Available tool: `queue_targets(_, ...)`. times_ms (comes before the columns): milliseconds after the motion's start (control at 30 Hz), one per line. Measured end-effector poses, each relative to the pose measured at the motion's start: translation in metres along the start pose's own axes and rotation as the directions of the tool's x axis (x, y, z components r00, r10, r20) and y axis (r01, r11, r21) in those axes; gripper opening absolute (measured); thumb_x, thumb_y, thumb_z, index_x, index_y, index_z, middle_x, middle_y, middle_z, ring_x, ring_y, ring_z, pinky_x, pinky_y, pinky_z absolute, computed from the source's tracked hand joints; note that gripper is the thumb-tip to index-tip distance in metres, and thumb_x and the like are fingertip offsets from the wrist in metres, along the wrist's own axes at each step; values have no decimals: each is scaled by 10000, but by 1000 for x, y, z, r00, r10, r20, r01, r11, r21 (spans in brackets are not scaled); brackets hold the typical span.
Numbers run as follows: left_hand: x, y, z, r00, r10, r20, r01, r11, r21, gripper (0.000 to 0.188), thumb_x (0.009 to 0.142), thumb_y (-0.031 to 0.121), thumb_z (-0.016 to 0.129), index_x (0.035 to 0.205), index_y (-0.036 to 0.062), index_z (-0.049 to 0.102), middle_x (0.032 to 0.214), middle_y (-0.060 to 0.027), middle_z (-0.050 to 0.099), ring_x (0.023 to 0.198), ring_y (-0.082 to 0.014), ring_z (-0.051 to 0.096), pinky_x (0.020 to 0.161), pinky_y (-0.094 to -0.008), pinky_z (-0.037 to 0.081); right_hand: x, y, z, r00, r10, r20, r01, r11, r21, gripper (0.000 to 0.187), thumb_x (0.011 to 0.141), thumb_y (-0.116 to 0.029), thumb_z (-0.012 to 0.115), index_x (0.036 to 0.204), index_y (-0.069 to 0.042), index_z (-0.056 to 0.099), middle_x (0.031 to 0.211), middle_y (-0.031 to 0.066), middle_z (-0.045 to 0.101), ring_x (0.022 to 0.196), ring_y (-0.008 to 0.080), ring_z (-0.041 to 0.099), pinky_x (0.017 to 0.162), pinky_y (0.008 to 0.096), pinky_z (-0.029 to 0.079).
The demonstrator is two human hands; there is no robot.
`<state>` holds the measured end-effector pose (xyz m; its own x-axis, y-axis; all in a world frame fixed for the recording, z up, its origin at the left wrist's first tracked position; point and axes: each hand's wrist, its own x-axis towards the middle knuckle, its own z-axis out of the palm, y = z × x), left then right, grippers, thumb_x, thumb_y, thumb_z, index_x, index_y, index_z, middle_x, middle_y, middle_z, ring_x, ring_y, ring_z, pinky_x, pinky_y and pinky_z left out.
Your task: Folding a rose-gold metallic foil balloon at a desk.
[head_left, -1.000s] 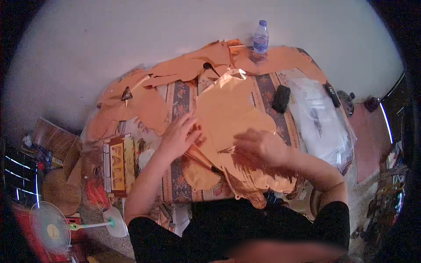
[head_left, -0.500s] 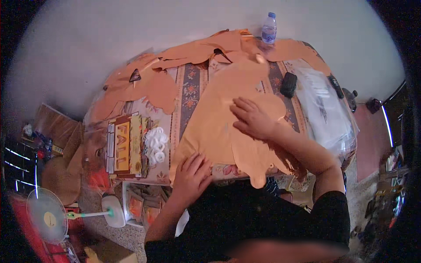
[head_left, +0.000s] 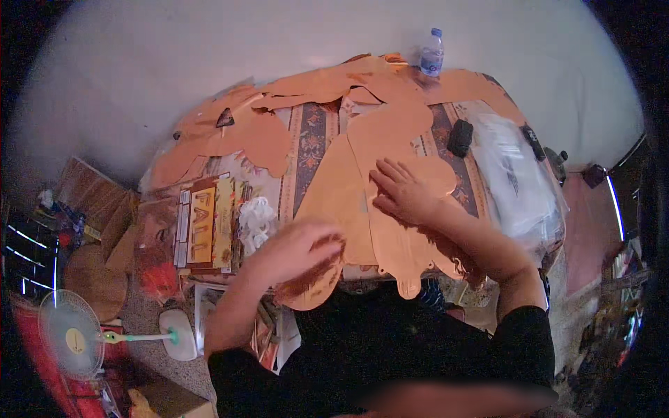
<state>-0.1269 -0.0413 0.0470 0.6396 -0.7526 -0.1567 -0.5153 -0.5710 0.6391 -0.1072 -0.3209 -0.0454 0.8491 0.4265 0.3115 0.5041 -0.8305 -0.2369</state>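
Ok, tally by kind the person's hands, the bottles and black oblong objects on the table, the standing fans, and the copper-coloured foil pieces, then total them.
Hands, left hand and right hand: 2
Plastic bottle: 1
Black oblong objects: 2
Standing fan: 1
Copper-coloured foil pieces: overlapping, no sure count
Total, foil left out: 6

foil sheet (head_left: 333, 182) is showing copper-orange | tabletop (head_left: 311, 136) is bearing dark stripes with orange flowers between pale bands | curly bundle (head_left: 258, 217) is looking white | small block (head_left: 460, 138) is looking black | bottle cap (head_left: 436, 33) is showing blue
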Motion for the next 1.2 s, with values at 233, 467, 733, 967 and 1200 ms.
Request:
queue_targets(233,113,-63,20,855,403,-327,-246,870,428,323,889,270,567,1088,16,569,1172,-184,550,1162,-353,486,980,-432,391,-4,6,4,997,-40,-67,39,999,-9,538,855,-311,585,1286,-16,455,1363,248,418,1311,401,357,1091,485,278)
queue_targets(467,152,-80,25,923,255,-288,-104,886,452,609,899,380,535,1383,39,390,1449,-198,350,1365,-344,293,1122,-472,217,12,38,3,998,-43,-36,42,999,-29,496,881,-304,550,1278,-23,457,1362,235,418,1314,396,351,1092,475,279)
queue_targets(733,159,-82,28,930,157,-333,-5,909,417,604,910,403,514,1384,46,397,1452,-191,353,1375,-329,284,1127,-476,196,13,28,-17,988,-84,133,99,989,-108,533,875,-305,558,1314,-28,436,1413,212,367,1330,378,331,1103,499,254)
queue_targets(967,131,-85,19,923,229,-310,-84,905,418,566,915,391,522,1352,46,423,1442,-171,372,1374,-321,289,1116,-498,205,-4,19,-2,999,32,41,-31,999,-6,586,864,-308,582,1336,-12,400,1420,236,346,1348,377,306,1110,511,235)
queue_targets(1200,131,-93,28,807,347,-478,-158,906,392,566,886,310,571,1346,33,390,1391,-189,408,1288,-360,385,1071,-503,275,2,-17,9,996,8,86,-9,1000,9,673,879,-394,565,1387,-14,340,1449,237,315,1371,368,277,1123,502,206)
